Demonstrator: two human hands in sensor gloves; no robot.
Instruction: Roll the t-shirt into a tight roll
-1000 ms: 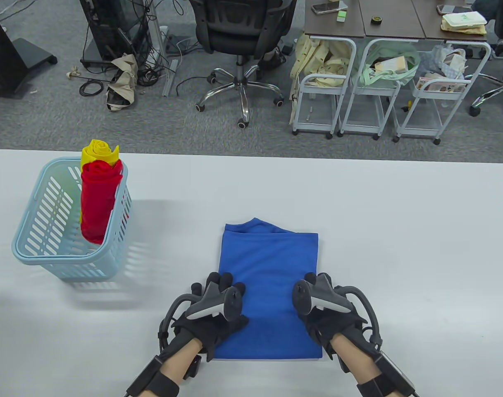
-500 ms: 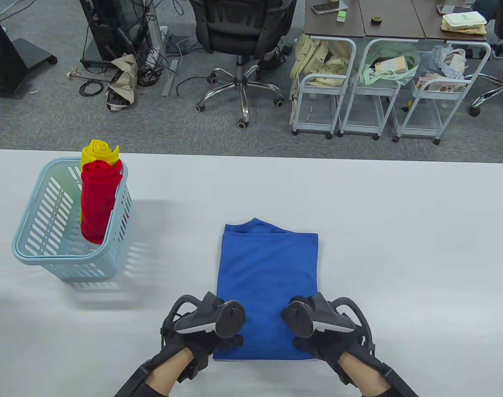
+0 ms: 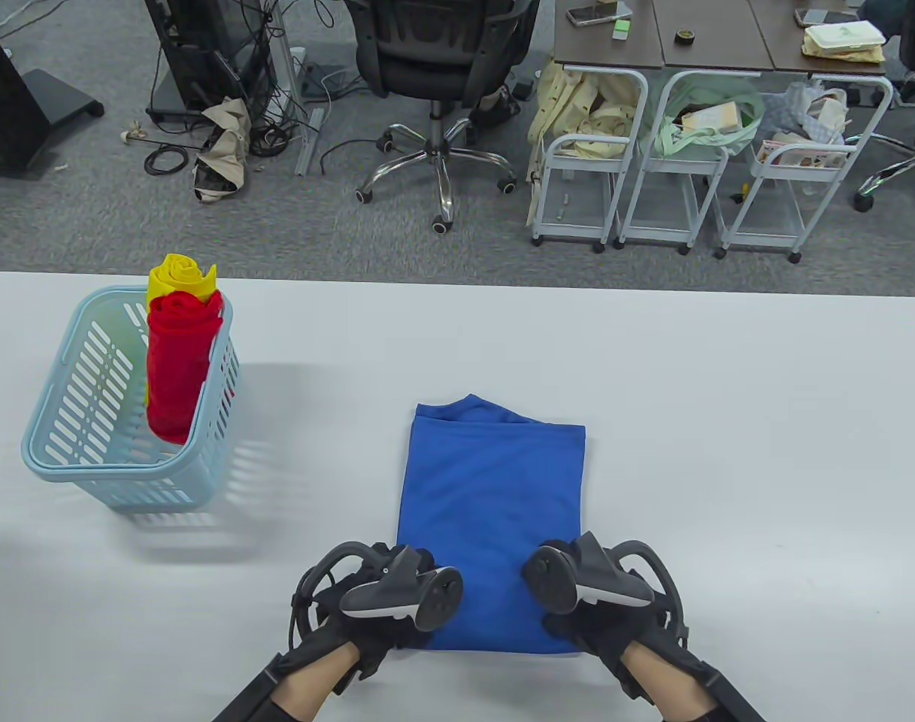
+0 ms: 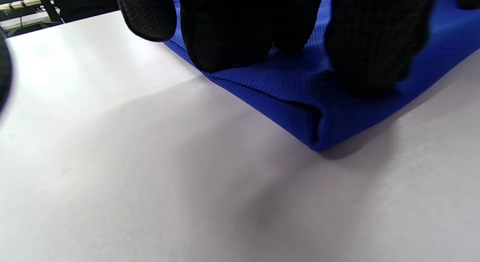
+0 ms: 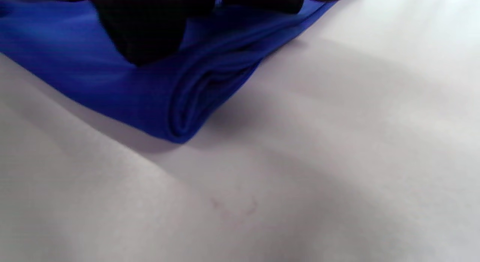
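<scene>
A blue t-shirt [image 3: 495,504], folded into a long rectangle, lies flat on the white table [image 3: 728,451] with its collar end away from me. My left hand [image 3: 416,602] sits on its near left corner and my right hand [image 3: 558,602] on its near right corner. The trackers hide the fingers in the table view. Seen from the left wrist, curled fingertips [image 4: 232,36] press down on the t-shirt [image 4: 292,93] at its corner. Seen from the right wrist, a finger [image 5: 150,29] bears on the t-shirt [image 5: 112,78], whose near edge curls over in layers.
A light blue basket [image 3: 111,470] stands at the left of the table, holding an upright red roll [image 3: 175,368] and a yellow roll [image 3: 179,278] behind it. Beyond the far table edge are an office chair [image 3: 442,60] and white carts [image 3: 652,165].
Both hands have slid back along the shirt from its middle to the near edge. The shirt has shifted slightly to the right.
</scene>
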